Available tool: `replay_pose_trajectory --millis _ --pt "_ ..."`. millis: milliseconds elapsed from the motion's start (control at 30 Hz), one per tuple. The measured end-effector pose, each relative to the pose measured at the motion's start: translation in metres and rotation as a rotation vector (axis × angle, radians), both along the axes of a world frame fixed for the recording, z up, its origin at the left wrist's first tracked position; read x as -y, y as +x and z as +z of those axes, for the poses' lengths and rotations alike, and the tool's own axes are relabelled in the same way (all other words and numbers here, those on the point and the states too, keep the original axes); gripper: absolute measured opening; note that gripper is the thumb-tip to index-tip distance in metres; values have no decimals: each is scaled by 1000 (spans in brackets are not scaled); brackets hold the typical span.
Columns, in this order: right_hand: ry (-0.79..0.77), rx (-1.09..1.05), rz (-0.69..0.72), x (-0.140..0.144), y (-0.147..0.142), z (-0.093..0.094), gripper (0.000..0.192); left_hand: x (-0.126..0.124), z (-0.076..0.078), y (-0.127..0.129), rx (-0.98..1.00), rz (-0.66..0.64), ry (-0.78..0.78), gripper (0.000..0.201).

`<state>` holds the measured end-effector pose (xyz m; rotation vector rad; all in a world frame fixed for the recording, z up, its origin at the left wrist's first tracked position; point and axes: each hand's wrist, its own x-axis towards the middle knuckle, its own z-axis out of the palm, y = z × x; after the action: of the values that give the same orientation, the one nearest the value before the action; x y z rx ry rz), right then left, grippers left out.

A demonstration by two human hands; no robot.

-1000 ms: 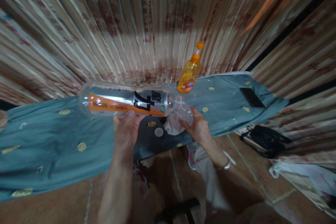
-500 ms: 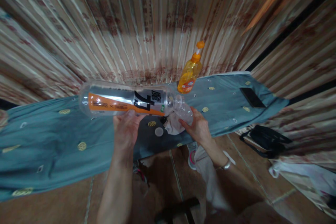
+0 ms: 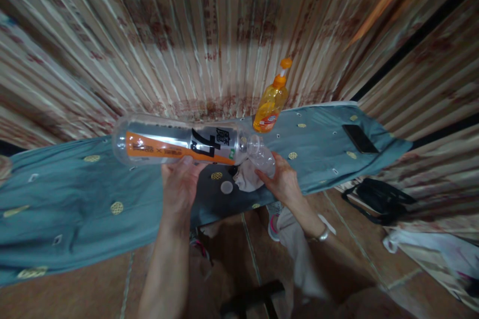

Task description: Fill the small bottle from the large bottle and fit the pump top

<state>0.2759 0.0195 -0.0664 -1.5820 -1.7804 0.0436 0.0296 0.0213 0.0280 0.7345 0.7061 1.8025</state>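
My left hand (image 3: pixel 181 179) grips a large clear plastic bottle (image 3: pixel 179 144) from below, its label orange, silver and black. The bottle lies level in the air, its neck pointing right. My right hand (image 3: pixel 281 178) is closed around a small clear plastic bottle (image 3: pixel 264 158), which tilts up to the left. The two bottle mouths meet or overlap; whether they touch I cannot tell. Below them on the cloth lie a crumpled whitish cloth (image 3: pixel 248 177) and a round white cap (image 3: pixel 226 187). No liquid can be made out in either bottle.
An orange pump bottle (image 3: pixel 269 108) stands at the back of the table covered with a teal cloth (image 3: pixel 142 194). A black phone (image 3: pixel 359 138) lies toward the right end. Pleated curtains (image 3: pixel 179 50) hang behind. On the floor at right is a black bag (image 3: pixel 377 199).
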Motion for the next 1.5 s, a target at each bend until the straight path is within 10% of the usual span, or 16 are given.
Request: replay_pose_trajectory --millis 1500 --pt "4 25 -9 1 1 -1 57 -1 -1 3 -52 -18 23 32"
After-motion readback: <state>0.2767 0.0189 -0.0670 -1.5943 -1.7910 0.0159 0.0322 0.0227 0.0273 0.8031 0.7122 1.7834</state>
